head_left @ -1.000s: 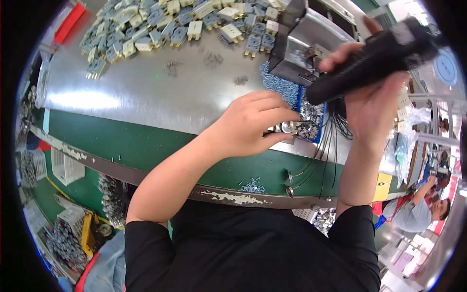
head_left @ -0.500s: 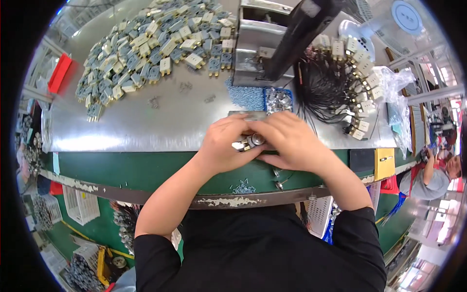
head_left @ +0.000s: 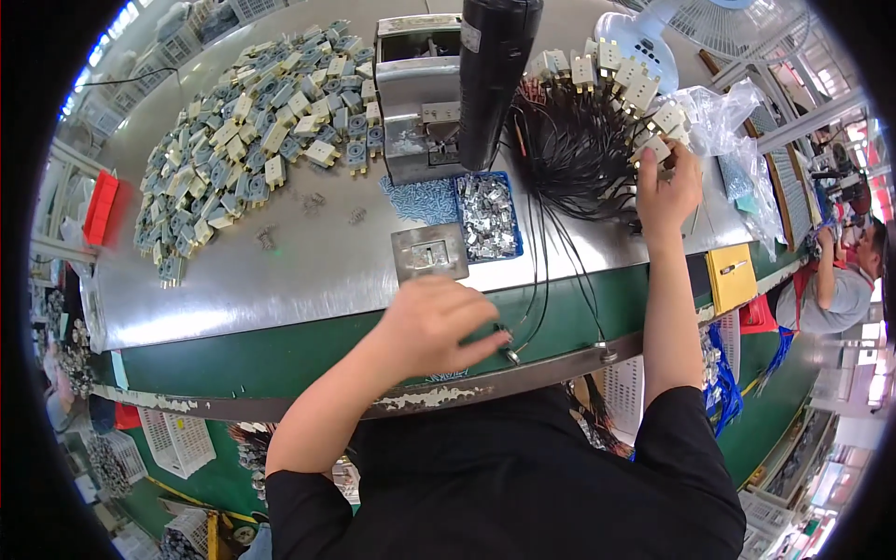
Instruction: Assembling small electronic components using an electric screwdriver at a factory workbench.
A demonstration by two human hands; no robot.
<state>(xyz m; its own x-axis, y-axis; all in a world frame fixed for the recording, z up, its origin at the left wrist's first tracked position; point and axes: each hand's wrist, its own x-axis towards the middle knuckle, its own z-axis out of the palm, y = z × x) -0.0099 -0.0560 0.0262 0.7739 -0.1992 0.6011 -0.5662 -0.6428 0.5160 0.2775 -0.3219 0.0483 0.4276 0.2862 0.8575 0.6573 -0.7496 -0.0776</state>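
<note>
My left hand hovers over the green front strip of the bench, thumb apart from the bent fingers and nothing seen gripped. Close to its fingertips lie small round metal pieces on the ends of black wires. Just beyond that hand is a flat steel fixture with a recess in its middle. My right hand reaches to the far right, thumb and fingers closed around a cream block at the edge of a heap of wired cream blocks. Its fingers partly hide the block.
A blue tray holds small metal parts, beside spilled blue screws. A black cylindrical tool stands before a metal housing. Grey and cream blocks are heaped left. A yellow notebook lies right; a person sits beyond.
My hands were together around a small metal piece at the bench front; now they are apart. The right has gone to the wired blocks. The fixture and blue tray show more fully.
</note>
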